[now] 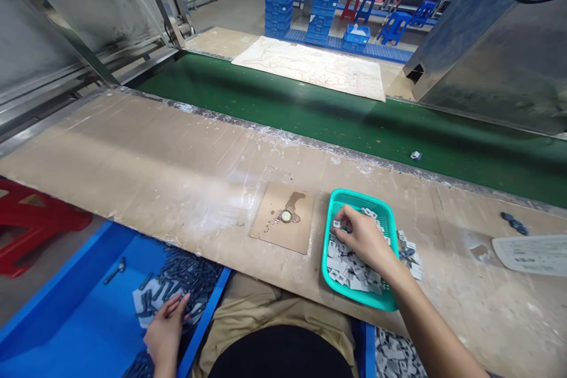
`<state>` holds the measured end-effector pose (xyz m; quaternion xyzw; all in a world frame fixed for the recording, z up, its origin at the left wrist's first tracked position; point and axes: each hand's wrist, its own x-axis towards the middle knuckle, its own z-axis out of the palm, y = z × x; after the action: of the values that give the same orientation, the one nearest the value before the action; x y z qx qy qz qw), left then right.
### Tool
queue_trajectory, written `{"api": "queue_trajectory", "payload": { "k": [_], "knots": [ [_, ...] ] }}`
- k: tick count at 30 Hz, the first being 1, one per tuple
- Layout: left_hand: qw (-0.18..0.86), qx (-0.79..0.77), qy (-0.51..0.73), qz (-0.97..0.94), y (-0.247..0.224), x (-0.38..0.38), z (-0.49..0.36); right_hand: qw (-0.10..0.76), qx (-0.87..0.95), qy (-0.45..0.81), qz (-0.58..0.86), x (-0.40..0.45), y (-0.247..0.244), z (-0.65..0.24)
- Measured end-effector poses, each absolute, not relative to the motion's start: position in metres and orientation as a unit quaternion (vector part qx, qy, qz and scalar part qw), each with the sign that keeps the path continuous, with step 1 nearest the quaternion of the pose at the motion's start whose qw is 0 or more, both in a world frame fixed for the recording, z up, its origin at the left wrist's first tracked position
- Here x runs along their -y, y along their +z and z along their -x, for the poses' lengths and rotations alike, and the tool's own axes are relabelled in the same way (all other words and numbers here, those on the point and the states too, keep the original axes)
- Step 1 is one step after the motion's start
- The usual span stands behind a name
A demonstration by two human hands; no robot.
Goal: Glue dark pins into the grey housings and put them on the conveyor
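Observation:
My right hand (pixel 361 237) reaches into a turquoise plastic basket (pixel 326 257) on the table. Its thumb and fingers pinch a small light-grey part (pixel 336 224) with a dark mark, above a heap of similar light-grey parts (pixel 354 271). Down at the left, my left hand (pixel 166 328) is over a blue bin (pixel 66 336). Its thumb and fingertips are closed on what looks like a small dark part, mostly hidden by the fingers. Many slim dark parts (pixel 195 274) lie heaped beneath it, some on a white sheet (pixel 142 301).
A cardboard piece (pixel 266 230) bears a small round metal-rimmed disc (pixel 286 216) and wet-looking stains. Loose grey parts (pixel 414 257) lie right of the basket, near a pale tray (pixel 535 253). Behind the table runs a green conveyor belt (pixel 283 109) with one small part (pixel 416 155) on it.

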<state>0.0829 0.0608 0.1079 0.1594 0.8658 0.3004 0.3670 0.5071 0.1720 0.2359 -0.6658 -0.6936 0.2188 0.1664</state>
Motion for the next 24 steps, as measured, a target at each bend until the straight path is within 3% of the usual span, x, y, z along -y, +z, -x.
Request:
{"api": "queue_trajectory", "payload": {
  "k": [5, 9, 16, 24],
  "knots": [
    [0.416, -0.767, 0.485, 0.058, 0.129, -0.071, -0.084, 0.377, 0.532, 0.341, 0.677, -0.160, 0.256, -0.503],
    [0.479, -0.647, 0.580, 0.125, 0.159, -0.084, -0.094, 0.411, 0.470, 0.431, 0.652, -0.159, 0.265, -0.477],
    [0.570, -0.482, 0.629, 0.218, 0.201, -0.091, -0.125, 0.346, 0.660, 0.201, 0.637, -0.185, 0.241, -0.426],
    [0.526, -0.451, 0.666, 0.277, 0.203, -0.092, -0.145, 0.248, 0.731, 0.154, 0.617, -0.186, 0.220, -0.425]
  ]
}}
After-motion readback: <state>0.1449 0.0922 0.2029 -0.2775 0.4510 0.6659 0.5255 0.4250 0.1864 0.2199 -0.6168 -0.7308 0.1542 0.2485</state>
